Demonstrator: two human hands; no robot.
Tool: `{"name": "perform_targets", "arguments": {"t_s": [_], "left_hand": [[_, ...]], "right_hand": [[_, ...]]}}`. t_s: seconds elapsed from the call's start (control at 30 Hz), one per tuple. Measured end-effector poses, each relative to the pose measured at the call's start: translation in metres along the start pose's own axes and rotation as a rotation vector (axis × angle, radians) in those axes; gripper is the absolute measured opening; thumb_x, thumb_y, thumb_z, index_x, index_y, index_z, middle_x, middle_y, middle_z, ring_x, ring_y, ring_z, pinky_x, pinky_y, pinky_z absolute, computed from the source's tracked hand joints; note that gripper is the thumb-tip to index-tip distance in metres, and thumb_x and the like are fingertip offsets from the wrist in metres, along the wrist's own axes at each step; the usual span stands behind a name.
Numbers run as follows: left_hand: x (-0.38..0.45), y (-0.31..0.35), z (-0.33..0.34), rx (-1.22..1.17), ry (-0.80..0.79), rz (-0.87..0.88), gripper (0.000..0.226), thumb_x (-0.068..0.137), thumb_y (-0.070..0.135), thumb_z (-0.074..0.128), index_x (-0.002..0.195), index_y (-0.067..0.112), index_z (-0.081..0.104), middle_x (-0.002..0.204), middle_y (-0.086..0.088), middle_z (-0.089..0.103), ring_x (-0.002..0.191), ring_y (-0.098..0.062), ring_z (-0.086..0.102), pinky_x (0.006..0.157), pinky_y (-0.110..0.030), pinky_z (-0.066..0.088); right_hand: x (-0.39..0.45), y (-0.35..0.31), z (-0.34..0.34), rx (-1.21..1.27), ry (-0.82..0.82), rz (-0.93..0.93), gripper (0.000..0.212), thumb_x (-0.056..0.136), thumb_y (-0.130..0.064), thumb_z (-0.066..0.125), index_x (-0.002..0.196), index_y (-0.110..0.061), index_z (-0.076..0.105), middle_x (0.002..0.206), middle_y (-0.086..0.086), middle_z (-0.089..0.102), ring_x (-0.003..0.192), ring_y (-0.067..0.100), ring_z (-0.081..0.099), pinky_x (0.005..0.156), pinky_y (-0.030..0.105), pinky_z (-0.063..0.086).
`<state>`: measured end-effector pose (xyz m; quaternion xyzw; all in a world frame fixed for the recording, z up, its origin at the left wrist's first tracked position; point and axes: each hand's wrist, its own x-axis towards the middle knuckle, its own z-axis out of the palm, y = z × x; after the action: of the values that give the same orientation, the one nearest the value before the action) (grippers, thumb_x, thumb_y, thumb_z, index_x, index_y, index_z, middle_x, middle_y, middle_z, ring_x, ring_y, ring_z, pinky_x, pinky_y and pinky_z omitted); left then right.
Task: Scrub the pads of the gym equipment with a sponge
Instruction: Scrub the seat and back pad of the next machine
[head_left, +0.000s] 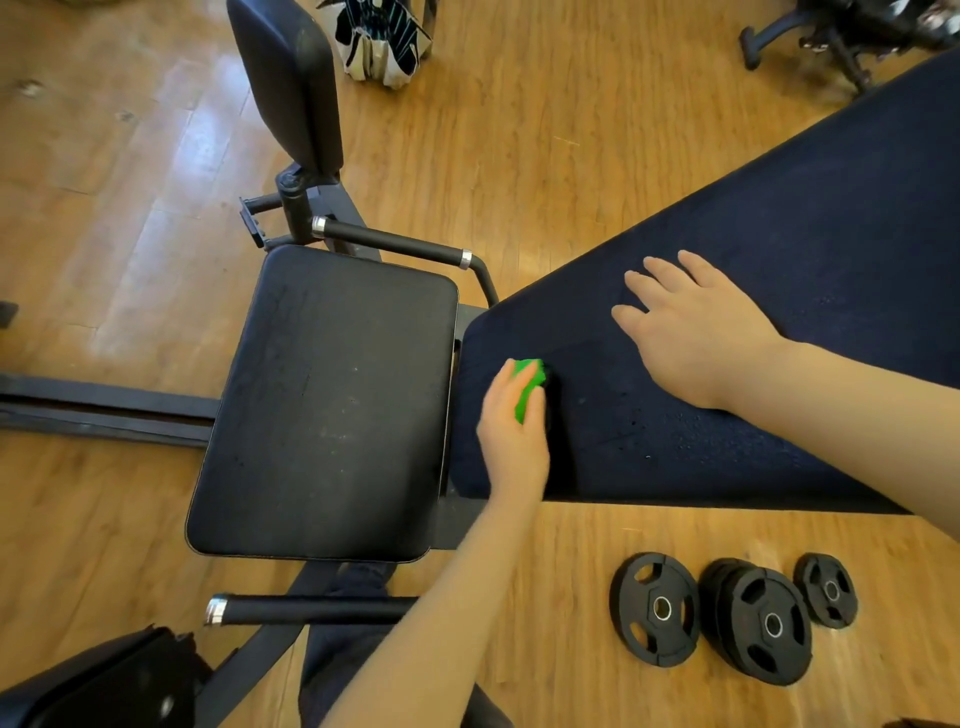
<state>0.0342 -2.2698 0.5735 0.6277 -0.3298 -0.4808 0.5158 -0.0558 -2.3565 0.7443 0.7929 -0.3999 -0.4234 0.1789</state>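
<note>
My left hand grips a green sponge and holds it against the near end of the long dark back pad, which slopes away to the upper right. Wet spots show on the pad beside the sponge. My right hand lies flat on the same pad with its fingers spread, to the right of the sponge. Left of the back pad sits the black seat pad, dusty and speckled. A smaller upright black pad stands beyond the seat.
Two padded handles flank the seat, one behind and one in front. Three black weight plates lie on the wooden floor at lower right. A patterned bag and an office chair base stand at the top.
</note>
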Motion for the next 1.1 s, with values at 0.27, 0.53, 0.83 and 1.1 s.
{"name": "perform_targets", "arguments": {"t_s": [0.27, 0.53, 0.83, 1.1], "left_hand": [[-0.053, 0.03, 0.028, -0.025, -0.045, 0.217, 0.036, 0.095, 0.01, 0.058, 0.129, 0.021, 0.059, 0.145, 0.006, 0.045, 0.133, 0.004, 0.037, 0.11, -0.012, 0.027], [-0.04, -0.009, 0.018, 0.019, 0.036, 0.206, 0.034, 0.095, 0.008, 0.057, 0.128, 0.017, 0.06, 0.143, 0.001, 0.048, 0.134, 0.0, 0.039, 0.11, -0.013, 0.028], [-0.015, -0.074, -0.007, 0.129, 0.146, 0.019, 0.031, 0.098, 0.011, 0.052, 0.127, 0.016, 0.061, 0.138, 0.0, 0.053, 0.131, -0.001, 0.039, 0.111, -0.016, 0.03], [0.025, -0.094, -0.033, -0.024, 0.057, -0.188, 0.033, 0.098, 0.015, 0.052, 0.129, 0.022, 0.059, 0.131, 0.01, 0.057, 0.123, -0.003, 0.049, 0.108, -0.026, 0.037]], "right_hand": [[-0.002, 0.001, -0.001, 0.004, 0.008, 0.0, 0.046, 0.102, -0.022, 0.024, 0.147, -0.017, 0.03, 0.158, 0.015, 0.015, 0.147, 0.032, 0.009, 0.119, 0.046, 0.007], [-0.005, -0.001, -0.002, 0.003, 0.018, -0.001, 0.045, 0.101, -0.02, 0.023, 0.144, -0.017, 0.034, 0.156, 0.014, 0.021, 0.145, 0.031, 0.014, 0.119, 0.046, 0.009], [-0.004, -0.009, 0.001, -0.01, 0.026, -0.015, 0.043, 0.101, -0.019, 0.026, 0.143, -0.017, 0.037, 0.155, 0.014, 0.025, 0.144, 0.032, 0.017, 0.118, 0.047, 0.011], [0.02, -0.046, 0.016, 0.043, 0.019, -0.025, 0.044, 0.103, -0.033, 0.027, 0.142, -0.017, 0.037, 0.157, 0.016, 0.02, 0.146, 0.034, 0.012, 0.118, 0.05, 0.008]]}}
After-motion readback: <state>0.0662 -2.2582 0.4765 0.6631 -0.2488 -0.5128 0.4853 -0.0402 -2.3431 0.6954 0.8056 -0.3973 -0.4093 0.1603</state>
